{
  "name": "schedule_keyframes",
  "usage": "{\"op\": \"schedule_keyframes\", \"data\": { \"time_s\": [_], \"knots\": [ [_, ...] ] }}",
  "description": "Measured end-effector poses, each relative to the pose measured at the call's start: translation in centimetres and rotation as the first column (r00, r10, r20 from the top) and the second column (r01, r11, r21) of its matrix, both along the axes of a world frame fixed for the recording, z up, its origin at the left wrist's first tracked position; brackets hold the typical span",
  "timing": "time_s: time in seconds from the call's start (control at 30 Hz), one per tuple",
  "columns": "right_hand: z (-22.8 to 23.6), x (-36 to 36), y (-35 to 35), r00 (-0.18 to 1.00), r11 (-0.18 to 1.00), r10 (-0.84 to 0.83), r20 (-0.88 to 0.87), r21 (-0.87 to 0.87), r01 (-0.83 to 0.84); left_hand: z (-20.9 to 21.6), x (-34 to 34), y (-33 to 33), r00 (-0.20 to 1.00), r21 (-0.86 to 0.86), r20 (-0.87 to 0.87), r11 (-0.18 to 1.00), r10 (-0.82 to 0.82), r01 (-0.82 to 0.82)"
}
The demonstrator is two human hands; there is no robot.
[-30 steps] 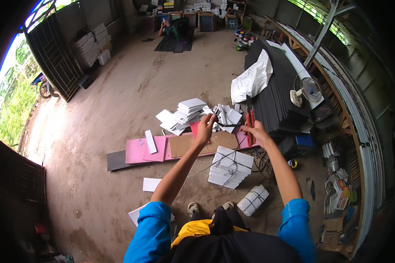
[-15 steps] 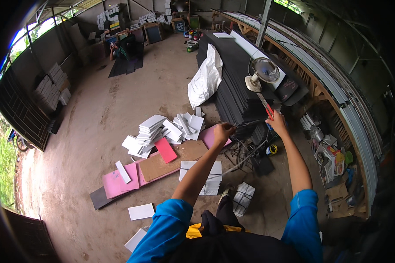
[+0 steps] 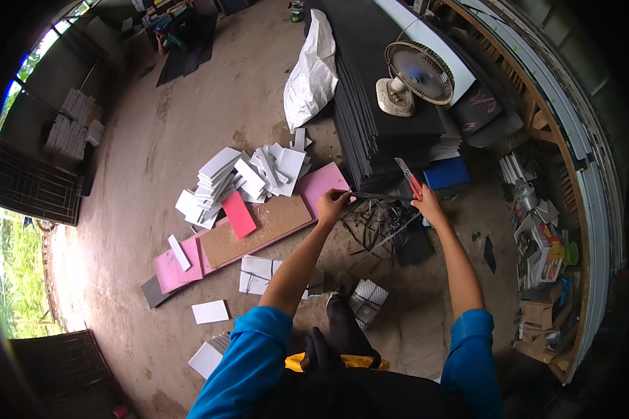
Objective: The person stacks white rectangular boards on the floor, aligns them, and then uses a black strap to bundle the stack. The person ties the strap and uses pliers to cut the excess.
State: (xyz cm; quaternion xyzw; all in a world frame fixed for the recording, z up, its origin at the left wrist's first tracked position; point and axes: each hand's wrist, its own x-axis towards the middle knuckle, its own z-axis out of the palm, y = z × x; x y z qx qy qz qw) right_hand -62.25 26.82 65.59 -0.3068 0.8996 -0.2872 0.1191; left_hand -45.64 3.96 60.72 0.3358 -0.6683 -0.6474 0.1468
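My right hand (image 3: 428,204) is closed round a red-handled utility knife (image 3: 415,187), its long blade extended and pointing away from me. Between my two hands a thin dark strip (image 3: 377,196) is stretched almost level. My left hand (image 3: 333,206) pinches one end of it, above the edge of a pink sheet (image 3: 323,183). At the other end the strip meets my right hand, beside the knife. Below the strip lies a tangle of similar dark strips (image 3: 365,230) on the floor.
A tall stack of black sheets (image 3: 360,105) bears a fan (image 3: 418,75); a white sack (image 3: 311,77) leans against it. White pieces (image 3: 248,174) are heaped by a brown board (image 3: 258,234). Strapped white bundles (image 3: 368,302) lie near my feet. Another person (image 3: 178,35) is low at the far left.
My view has tilted downward and come closer to the black stack. My hands have drawn slightly nearer each other, the right one lower, still with knife and strip. A blue item by the stack is now visible.
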Motion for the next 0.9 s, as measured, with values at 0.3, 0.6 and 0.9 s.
{"op": "schedule_keyframes", "data": {
  "time_s": [0.3,0.6,0.9],
  "knots": [
    [5.0,-1.9,-12.5,0.955,0.969,0.21,0.211,-0.173,-0.175,3.4,2.8,-8.9,0.98,0.037,-0.077,0.983,0.182,-0.18],
    [-8.7,-1.8,-17.7,0.981,0.974,0.188,0.048,0.117,-0.193,-5.3,6.8,-14.0,0.889,-0.137,0.175,0.904,0.424,-0.404],
    [-36.6,-5.4,-19.6,0.961,0.902,-0.14,0.239,0.431,0.024,-26.0,1.5,-17.9,0.711,0.195,0.277,0.686,0.647,-0.701]
  ]
}}
